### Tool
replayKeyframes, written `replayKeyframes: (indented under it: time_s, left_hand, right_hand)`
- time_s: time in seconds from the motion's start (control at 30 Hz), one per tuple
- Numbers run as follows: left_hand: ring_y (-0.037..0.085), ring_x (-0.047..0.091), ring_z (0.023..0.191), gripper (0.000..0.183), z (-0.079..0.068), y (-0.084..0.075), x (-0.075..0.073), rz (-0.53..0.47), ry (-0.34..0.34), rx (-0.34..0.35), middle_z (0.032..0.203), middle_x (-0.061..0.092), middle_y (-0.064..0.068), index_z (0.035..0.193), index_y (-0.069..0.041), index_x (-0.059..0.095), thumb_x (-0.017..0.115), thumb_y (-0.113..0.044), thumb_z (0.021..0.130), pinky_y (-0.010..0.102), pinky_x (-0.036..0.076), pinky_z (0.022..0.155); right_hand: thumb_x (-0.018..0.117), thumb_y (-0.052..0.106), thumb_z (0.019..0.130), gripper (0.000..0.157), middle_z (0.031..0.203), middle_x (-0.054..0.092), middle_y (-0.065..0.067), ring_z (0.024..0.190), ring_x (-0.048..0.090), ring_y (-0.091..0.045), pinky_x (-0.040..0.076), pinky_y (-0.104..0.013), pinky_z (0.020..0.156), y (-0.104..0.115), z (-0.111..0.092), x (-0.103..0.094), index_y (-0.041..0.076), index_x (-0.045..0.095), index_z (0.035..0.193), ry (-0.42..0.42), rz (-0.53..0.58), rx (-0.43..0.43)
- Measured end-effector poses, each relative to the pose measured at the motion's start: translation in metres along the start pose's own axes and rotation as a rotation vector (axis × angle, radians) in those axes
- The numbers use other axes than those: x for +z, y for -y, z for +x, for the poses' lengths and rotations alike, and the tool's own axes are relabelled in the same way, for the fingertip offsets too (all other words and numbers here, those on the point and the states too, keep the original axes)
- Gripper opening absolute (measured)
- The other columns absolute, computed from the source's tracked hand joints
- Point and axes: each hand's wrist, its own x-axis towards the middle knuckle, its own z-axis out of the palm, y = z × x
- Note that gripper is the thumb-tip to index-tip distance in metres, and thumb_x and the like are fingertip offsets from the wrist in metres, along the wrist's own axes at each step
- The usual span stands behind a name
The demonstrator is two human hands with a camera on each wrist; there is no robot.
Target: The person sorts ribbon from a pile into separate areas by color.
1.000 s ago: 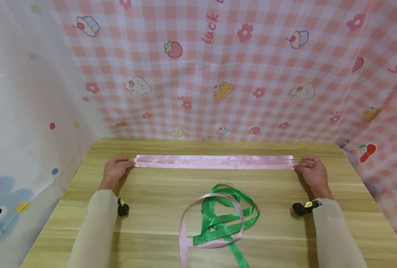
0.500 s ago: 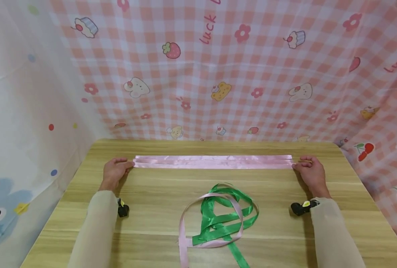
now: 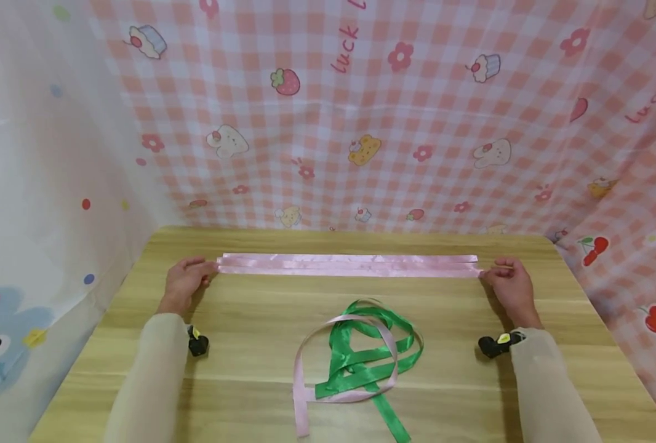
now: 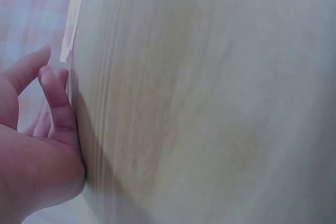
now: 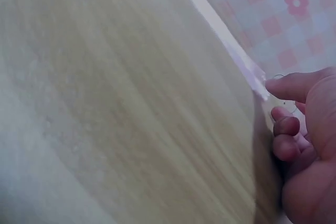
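Pink satin ribbon strips (image 3: pixel 347 265) lie side by side, stretched left to right near the back of the wooden table. At their left end is my left hand (image 3: pixel 186 284), thumb and forefinger drawn together at the end of the nearest strip. My right hand (image 3: pixel 512 289) pinches the opposite end. In the right wrist view the thumb (image 5: pixel 286 86) reaches straight to the ribbon end (image 5: pixel 257 85), the other fingers curled below it. In the left wrist view the fingertips (image 4: pixel 48 80) are right at the ribbon end (image 4: pixel 66 51).
Nearer the front of the table (image 3: pixel 239 363) lies a loose pile of green ribbon (image 3: pixel 356 384), with a looped pink ribbon (image 3: pixel 300 409) across it. A pink checked cloth (image 3: pixel 328 123) hangs behind the table. Black wrist cameras (image 3: pixel 197 343) sit at both sleeves.
My left hand has shifted very slightly left. The head view has drifted a little; the right hand, the strips and the loose ribbons otherwise keep their places.
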Motion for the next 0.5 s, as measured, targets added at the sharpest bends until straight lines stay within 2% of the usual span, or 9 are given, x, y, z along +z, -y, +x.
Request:
replayKeyframes:
  time_s: [0.17,0.27,0.4,0.5]
  left_hand:
    - [0.001,0.054,0.061,0.062,-0.003,-0.002,-0.003,-0.036,0.022,0.016,0.081,0.064,-0.014,0.145,0.002,0.039,0.07,-0.011,0.092,0.016,0.051,0.056]
    - [0.001,0.055,0.06,0.059,-0.007,-0.003,-0.003,-0.03,0.034,0.05,0.079,0.065,-0.016,0.145,0.004,0.039,0.067,-0.009,0.094,0.016,0.051,0.056]
    - [0.001,0.059,0.069,0.055,-0.019,-0.007,0.0,0.038,0.049,0.137,0.084,0.065,-0.019,0.141,0.006,0.042,0.066,-0.009,0.095,0.017,0.051,0.062]
    - [0.005,0.061,0.077,0.05,-0.031,-0.011,0.008,0.102,0.1,0.201,0.095,0.068,-0.011,0.138,0.006,0.045,0.065,-0.011,0.096,0.02,0.052,0.068]
  right_hand:
    - [0.066,0.022,0.096,0.049,0.093,0.056,0.016,0.08,0.054,0.0,0.048,-0.016,0.065,0.001,-0.005,-0.003,0.002,0.042,0.134,0.048,-0.021,0.061]
    - [0.064,0.025,0.097,0.053,0.104,0.056,0.004,0.081,0.054,-0.005,0.049,-0.02,0.064,0.005,-0.01,-0.005,0.001,0.04,0.138,0.077,-0.041,0.057]
    - [0.063,0.026,0.098,0.051,0.114,0.053,-0.009,0.082,0.052,-0.005,0.049,-0.02,0.063,0.019,-0.02,-0.006,-0.002,0.043,0.135,0.108,-0.093,-0.036]
    - [0.063,0.024,0.098,0.043,0.11,0.056,-0.012,0.083,0.052,-0.002,0.047,-0.018,0.065,0.036,-0.03,-0.001,-0.005,0.05,0.128,0.133,-0.122,-0.141]
